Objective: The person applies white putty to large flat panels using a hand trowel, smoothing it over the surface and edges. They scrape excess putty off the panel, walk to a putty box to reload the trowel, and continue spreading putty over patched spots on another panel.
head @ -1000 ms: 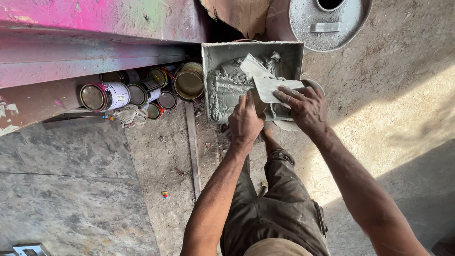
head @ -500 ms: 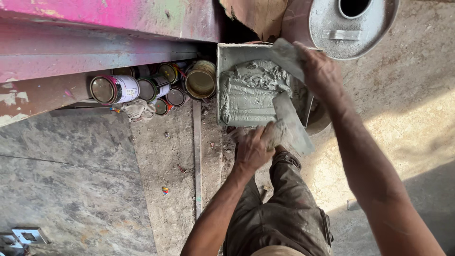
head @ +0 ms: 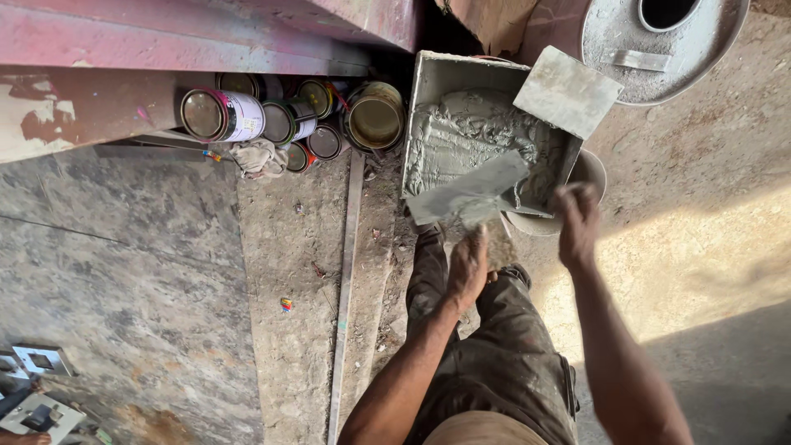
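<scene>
The concrete floor (head: 148,272) fills most of the view, grey and stained, with a long pink-painted metal beam (head: 165,49) running across the top. Against that beam lies a cluster of paint cans (head: 288,124) on their sides, a dirty rag (head: 259,156) in front of them. At the upper right sits a round grey drum lid (head: 659,49).

Beside the cans stands a square tray (head: 428,82) holding grey putty (head: 470,136), resting partly on a small bucket (head: 589,169). A flat square plate (head: 568,91) lies tilted over the tray's far right corner.

The person crouches in dusty trousers (head: 503,363), both forearms reaching forward. The left hand (head: 467,268) is closed around the handle of a flat scraper (head: 470,189), whose broad putty-smeared blade points up and away from the knuckles and lies across the tray's near edge, touching the putty. The wrist is straight, the back of the hand facing the camera.

The right hand (head: 577,222) hangs just off the tray's right corner, above the bucket, holding nothing. It is blurred, fingers loosely curled downward; whether it touches the rim cannot be told.
</scene>
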